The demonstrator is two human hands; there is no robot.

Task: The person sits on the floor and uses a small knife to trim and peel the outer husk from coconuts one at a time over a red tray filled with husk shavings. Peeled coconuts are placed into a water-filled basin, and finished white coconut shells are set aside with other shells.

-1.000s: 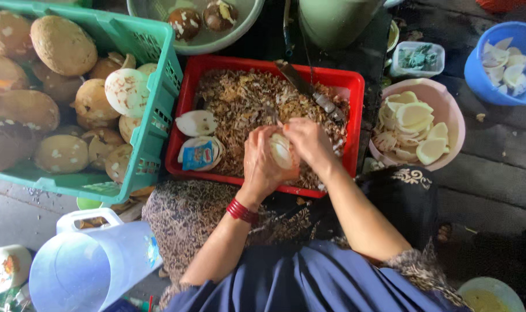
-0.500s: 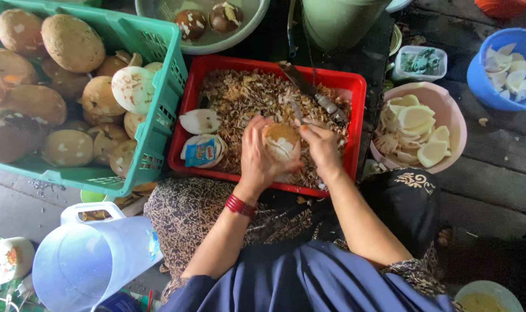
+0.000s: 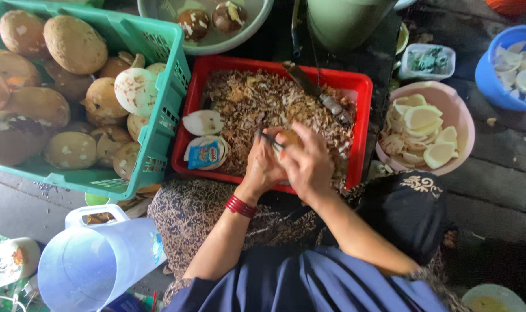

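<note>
Over a red tray [image 3: 364,86] full of brown shavings, both my hands meet. My left hand [image 3: 261,167], with red bangles at the wrist, grips a small pale-brown coconut piece [image 3: 289,137]. My right hand [image 3: 310,166] lies close against it on the right and holds a small dark peeling blade [image 3: 270,140], whose tip shows between the two hands. Most of the coconut piece is hidden by my fingers.
A long knife [image 3: 318,92] lies in the tray, with a white coconut piece [image 3: 202,122] and a small packet [image 3: 207,155]. A green crate [image 3: 164,115] of brown coconuts stands left. A grey basin [image 3: 216,40], pink bowl [image 3: 462,124], blue bowl [image 3: 488,81] and clear jug [image 3: 95,266] surround me.
My hands have closed together over the coconut piece. It was plainly visible between them before; now my right hand covers most of it and the blade shows at its left.
</note>
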